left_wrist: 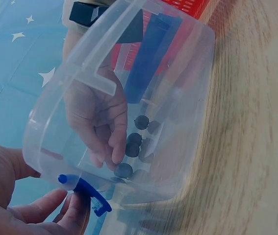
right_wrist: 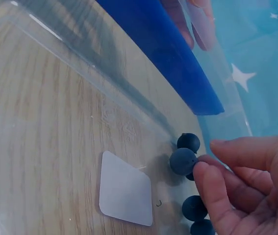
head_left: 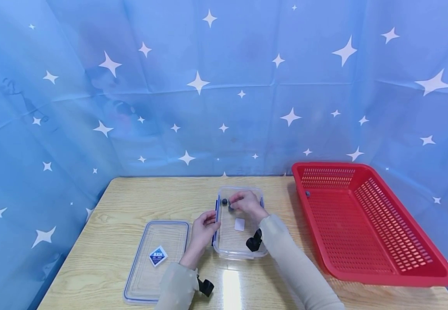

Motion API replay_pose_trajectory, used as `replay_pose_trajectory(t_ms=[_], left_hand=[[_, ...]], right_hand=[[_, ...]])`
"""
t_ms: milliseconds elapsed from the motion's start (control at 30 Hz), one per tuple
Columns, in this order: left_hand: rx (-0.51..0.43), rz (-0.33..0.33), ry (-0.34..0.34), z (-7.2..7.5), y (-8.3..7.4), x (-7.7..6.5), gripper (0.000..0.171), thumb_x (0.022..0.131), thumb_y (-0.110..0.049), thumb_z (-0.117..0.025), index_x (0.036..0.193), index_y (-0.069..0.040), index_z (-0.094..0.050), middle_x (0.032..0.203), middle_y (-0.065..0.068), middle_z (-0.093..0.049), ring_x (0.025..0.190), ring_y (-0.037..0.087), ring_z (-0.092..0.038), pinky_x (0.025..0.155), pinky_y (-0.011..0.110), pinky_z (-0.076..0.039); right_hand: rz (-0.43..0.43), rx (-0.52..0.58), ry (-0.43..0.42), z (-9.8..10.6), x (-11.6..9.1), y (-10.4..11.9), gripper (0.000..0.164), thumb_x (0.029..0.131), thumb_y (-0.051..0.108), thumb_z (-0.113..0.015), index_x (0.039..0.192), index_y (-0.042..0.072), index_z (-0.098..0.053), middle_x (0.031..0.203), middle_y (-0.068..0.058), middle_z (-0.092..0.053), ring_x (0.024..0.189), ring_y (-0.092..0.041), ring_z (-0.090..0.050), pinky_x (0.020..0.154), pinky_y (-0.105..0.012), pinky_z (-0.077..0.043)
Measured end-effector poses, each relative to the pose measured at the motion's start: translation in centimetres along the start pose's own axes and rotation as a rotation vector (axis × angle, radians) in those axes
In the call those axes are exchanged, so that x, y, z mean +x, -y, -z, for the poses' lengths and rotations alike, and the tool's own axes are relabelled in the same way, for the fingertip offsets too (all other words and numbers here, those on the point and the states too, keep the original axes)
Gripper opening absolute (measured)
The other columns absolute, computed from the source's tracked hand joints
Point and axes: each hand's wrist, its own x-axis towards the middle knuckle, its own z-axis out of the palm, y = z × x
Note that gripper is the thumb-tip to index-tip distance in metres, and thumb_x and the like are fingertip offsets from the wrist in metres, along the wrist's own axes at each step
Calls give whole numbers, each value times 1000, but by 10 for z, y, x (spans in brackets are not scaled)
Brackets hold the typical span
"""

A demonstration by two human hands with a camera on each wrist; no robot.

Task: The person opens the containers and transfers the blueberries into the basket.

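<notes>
nearest you, at the left, the blue-edged lid (head_left: 150, 275) lies on the wooden table (head_left: 88, 267). just past it your left hand (head_left: 203, 230) pinches the left side of the clear plastic container (head_left: 239, 253), by a blue latch (left_wrist: 82, 188). a white square (head_left: 239, 224) shows at the container's floor. beyond that, inside, your right hand (head_left: 248, 204) has fingertips at one dark blue ball (right_wrist: 182, 162); whether they pinch it, i cannot tell. more dark balls (right_wrist: 194, 208) lie beside it. the red basket (head_left: 386, 279) stands to the right, a small ball (head_left: 307, 194) in its far left corner; the star-printed curtain (head_left: 243, 120) hangs behind.

Starry blue curtain (head_left: 247, 43), wooden table (head_left: 100, 258)
</notes>
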Motion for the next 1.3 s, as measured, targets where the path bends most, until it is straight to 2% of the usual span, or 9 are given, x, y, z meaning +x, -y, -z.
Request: replay_pose_trajectory(t_ms=[500,700,833,1033,1200,1300], left_hand=[[-6,-8,-17,-1,-2,-3,40,80,8,-61,118,17,-51,113,30,-56,104,40,-55,84,23,-52],[-2,-5,-15,-1,0,-2,40,80,8,-61,117,16,-51,113,29,-56,104,39,-55,84,23,-52],[5,-12,-15,-1,0,-2,39,80,7,-61,118,16,-51,113,29,-57,103,38,-56,84,24,-53],[-7,-8,-13,-1,-6,-4,38,80,9,-61,116,17,-52,112,30,-57,102,38,-56,81,21,-52],[-22,1,1,-1,-11,-5,37,80,12,-58,115,20,-50,111,34,-54,103,44,-54,81,23,-53],[-15,-7,3,-1,-10,-4,37,81,11,-58,115,20,-50,111,34,-54,103,43,-54,81,23,-53]], right_hand=[[32,-29,62,-5,-1,0,23,74,-11,-68,95,-4,-67,85,-9,-67,69,-15,-60,65,-29,-56],[59,-22,90,-11,-1,-1,22,73,-12,-67,95,-5,-67,87,-14,-66,66,-14,-57,57,-23,-51],[103,-90,88,-15,0,0,22,72,-10,-70,93,-5,-68,86,-13,-67,65,-12,-56,52,-20,-47],[134,-147,105,-18,0,2,20,70,-9,-72,89,-1,-68,80,-5,-66,68,-15,-58,56,-26,-51],[200,-244,124,-21,-1,4,19,69,-10,-70,86,-1,-67,79,-5,-64,70,-15,-57,60,-24,-51],[211,-273,128,-22,-1,6,19,69,-11,-69,86,-2,-67,79,-6,-64,70,-16,-56,59,-23,-50]])
